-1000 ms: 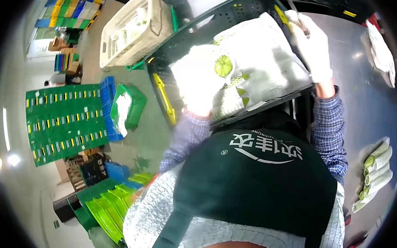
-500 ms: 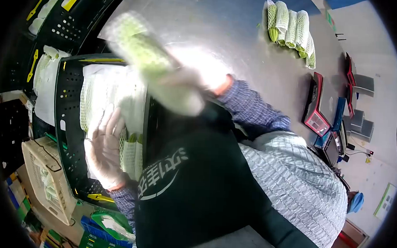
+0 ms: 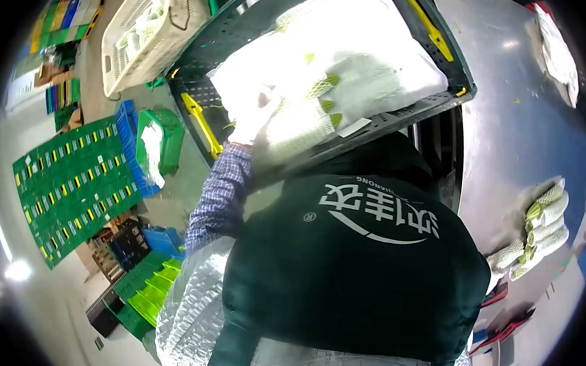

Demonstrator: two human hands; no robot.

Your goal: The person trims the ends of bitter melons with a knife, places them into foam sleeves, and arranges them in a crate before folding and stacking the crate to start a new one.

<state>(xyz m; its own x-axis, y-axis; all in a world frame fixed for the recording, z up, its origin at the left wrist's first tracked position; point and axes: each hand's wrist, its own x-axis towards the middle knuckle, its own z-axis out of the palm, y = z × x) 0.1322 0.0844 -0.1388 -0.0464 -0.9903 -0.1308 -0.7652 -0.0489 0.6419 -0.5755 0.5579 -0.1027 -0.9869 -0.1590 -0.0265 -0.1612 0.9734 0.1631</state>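
My left hand (image 3: 251, 119), in a pale glove, is inside the dark crate (image 3: 400, 116) at its left end, against vegetables in white netting (image 3: 298, 127). Glare washes out its fingers, so its grip is unclear. White sheeting (image 3: 371, 29) lies in the crate, with green vegetable ends showing near its front side. At the right, a small part of my right hand (image 3: 493, 277) shows beside the apron, close to a group of netted green vegetables (image 3: 546, 227) on the metal table (image 3: 491, 126). Its fingers are hidden.
A cream basket (image 3: 182, 28) with netted items stands at the upper left. Below it are a green bin (image 3: 167, 138), a blue crate (image 3: 130, 133) and green panels (image 3: 74, 186). White cloth (image 3: 557, 54) lies at the upper right. Red-edged equipment (image 3: 505, 330) is at the lower right.
The view has turned toward the crate, which now appears higher and more central. The vegetable carried by my right hand no longer shows there; that hand is now near the group on the table.
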